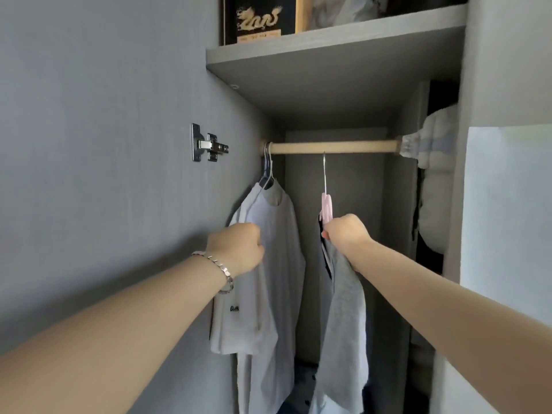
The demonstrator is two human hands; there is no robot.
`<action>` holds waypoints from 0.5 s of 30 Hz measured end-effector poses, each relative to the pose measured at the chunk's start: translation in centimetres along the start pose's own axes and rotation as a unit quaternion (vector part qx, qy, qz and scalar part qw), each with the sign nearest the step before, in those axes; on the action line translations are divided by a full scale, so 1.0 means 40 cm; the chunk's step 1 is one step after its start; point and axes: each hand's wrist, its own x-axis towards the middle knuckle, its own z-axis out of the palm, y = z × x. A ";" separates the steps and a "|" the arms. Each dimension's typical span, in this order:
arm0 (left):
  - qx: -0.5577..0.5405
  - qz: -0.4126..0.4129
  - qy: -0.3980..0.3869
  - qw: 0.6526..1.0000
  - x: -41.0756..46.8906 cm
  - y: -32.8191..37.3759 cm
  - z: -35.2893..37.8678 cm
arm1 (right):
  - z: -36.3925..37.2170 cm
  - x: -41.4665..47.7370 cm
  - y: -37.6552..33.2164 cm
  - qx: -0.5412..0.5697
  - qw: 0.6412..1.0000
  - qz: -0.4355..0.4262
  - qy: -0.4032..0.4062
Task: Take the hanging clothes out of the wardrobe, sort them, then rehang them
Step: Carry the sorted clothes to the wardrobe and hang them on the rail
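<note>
Fingers of the right hand are curled tight round the pink hanger, which carries a grey garment. Its wire hook reaches the underside of the rod near the middle; whether it is hooked on I cannot tell. The left hand pinches the shoulder of a white T-shirt hanging at the rod's left end, against the wardrobe's side wall. This looks like a single hanger passing on or off the rod. The next move calls for lifting the hook clear over the rod while the left hand keeps the shirts aside. The T-shirt's small print reads "Buff", the rest hidden. On the shelf, a black box shows a gold dragon; its lettering is too small to read.
</note>
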 end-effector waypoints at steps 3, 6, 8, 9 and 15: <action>0.015 0.008 0.036 0.999 0.087 -0.032 -0.040 | 0.000 0.109 -0.049 0.089 0.995 -0.019 0.045; -0.002 -0.001 0.054 0.999 0.163 -0.053 -0.055 | 0.013 0.242 -0.101 0.123 0.991 -0.005 0.054; -0.022 -0.007 0.046 0.999 0.204 -0.057 -0.053 | 0.028 0.308 -0.140 0.133 0.989 -0.006 0.058; -0.031 -0.005 0.042 0.999 0.221 -0.058 -0.051 | 0.037 0.338 -0.159 0.143 0.988 -0.002 0.062; -0.047 0.000 0.062 0.997 0.302 -0.071 -0.032 | 0.127 0.489 -0.193 0.127 0.992 -0.011 0.018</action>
